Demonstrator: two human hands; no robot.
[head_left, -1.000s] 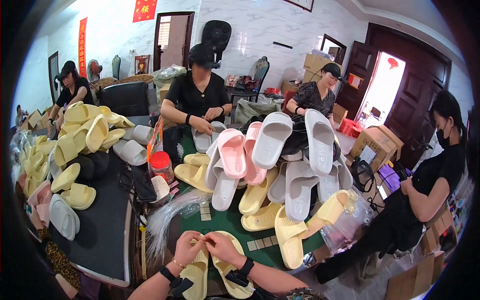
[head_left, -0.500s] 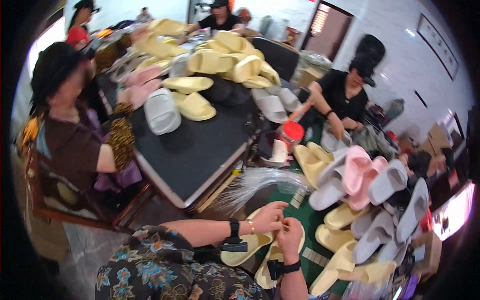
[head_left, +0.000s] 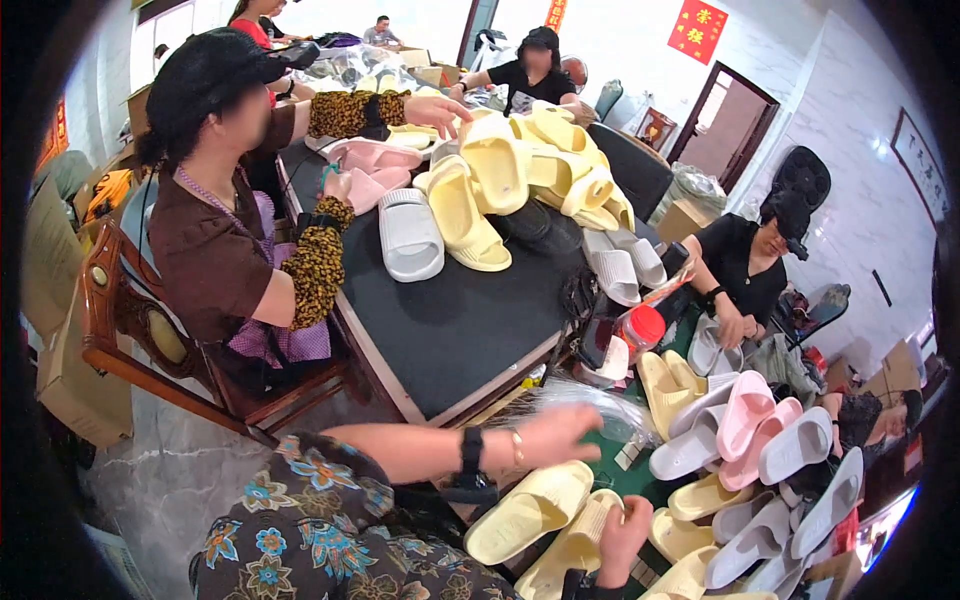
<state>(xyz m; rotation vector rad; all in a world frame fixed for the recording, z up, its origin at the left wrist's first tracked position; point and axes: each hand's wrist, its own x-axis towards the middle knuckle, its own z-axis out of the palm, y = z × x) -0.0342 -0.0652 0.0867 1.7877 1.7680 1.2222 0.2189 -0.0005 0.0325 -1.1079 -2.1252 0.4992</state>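
Two yellow slippers (head_left: pixel 545 520) side by side near the table edge, soles up, handy for pairing. Left hand (head_left: pixel 555 435) open, fingers spread, hovering above the clear bags (head_left: pixel 590 405), touching nothing surely. Right hand (head_left: pixel 622 525) curled shut on the nearer slipper's end, steadying it. Farther right, pink and white slippers (head_left: pixel 760 450) heaped.

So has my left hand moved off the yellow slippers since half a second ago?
Yes. The left hand has lifted off the yellow slippers toward the clear bags by the black table; the right hand keeps hold.
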